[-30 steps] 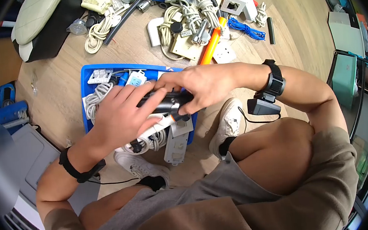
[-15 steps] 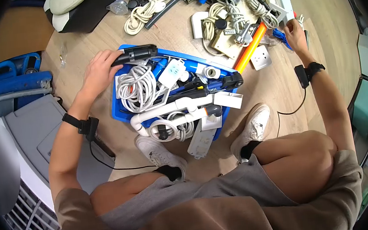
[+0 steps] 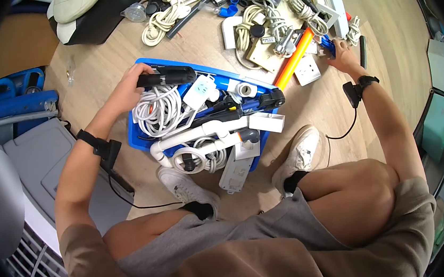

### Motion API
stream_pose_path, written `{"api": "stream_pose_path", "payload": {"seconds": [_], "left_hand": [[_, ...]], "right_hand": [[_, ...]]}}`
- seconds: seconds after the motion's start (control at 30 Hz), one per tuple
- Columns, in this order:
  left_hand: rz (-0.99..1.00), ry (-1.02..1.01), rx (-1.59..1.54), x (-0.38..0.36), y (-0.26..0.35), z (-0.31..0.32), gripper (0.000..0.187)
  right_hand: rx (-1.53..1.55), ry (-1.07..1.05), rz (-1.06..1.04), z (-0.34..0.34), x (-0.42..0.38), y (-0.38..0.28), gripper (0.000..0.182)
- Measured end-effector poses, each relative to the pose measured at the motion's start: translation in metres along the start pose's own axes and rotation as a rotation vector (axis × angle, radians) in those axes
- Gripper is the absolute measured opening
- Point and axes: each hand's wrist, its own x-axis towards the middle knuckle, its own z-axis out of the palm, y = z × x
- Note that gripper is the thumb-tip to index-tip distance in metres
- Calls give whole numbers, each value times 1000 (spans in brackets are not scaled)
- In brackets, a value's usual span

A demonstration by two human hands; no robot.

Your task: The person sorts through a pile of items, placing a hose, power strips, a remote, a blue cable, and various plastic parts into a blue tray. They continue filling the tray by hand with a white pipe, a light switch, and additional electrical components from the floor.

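My left hand grips one end of a black cylindrical device above the far left edge of a blue bin. Inside the bin are a coiled white cable, a white socket block, white pipe pieces and a dark-jawed tool. Out on the floor to the right, my right hand has its fingers closed at a small bundle of blue cable. The fingertips partly hide the bundle.
An orange tube leans by the bin's far right corner. Beyond lie tangled beige cables, a white wall plate and a long white strip. A grey lidded box stands at left; my shoes flank the bin.
My right hand has moved left and slightly nearer, from beside the white strip to the blue cable. My left hand still holds the black device, now tilted differently over the bin.
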Motion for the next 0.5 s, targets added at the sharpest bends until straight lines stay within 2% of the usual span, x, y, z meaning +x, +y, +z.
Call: {"api": "stream_pose_path", "payload": {"seconds": [0.07, 0.1, 0.17, 0.2, 0.27, 0.33, 0.4, 0.43, 0.47, 0.5], "left_hand": [[-148, -4, -581, -4, -12, 2, 62], [-151, -6, -578, -4, -6, -2, 62], [-275, 54, -1149, -10, 7, -9, 65], [-280, 56, -1148, -14, 14, -14, 65], [-392, 42, -1477, -20, 22, -25, 69], [-381, 22, -1506, -19, 24, -31, 74], [-368, 69, -1773, -21, 31, -38, 76], [-274, 32, -1859, -20, 31, -40, 76], [-273, 27, -1859, -19, 31, -41, 76], [-271, 50, -1701, -16, 35, -46, 76]], "right_hand": [[-16, 8, 36, 1, -9, -7, 82], [-39, -72, 64, -5, -10, -12, 78], [-32, -89, 89, 7, -5, -6, 74], [-29, -104, 116, 4, -5, -11, 71], [5, -145, 107, -3, -7, -18, 67], [10, -314, 207, -6, -9, -27, 69], [65, -268, 194, 17, -5, -19, 69], [143, -270, 179, 23, -4, -16, 66], [221, -272, 166, 30, -3, -11, 64], [222, -275, 173, 25, -5, -11, 64]]}}
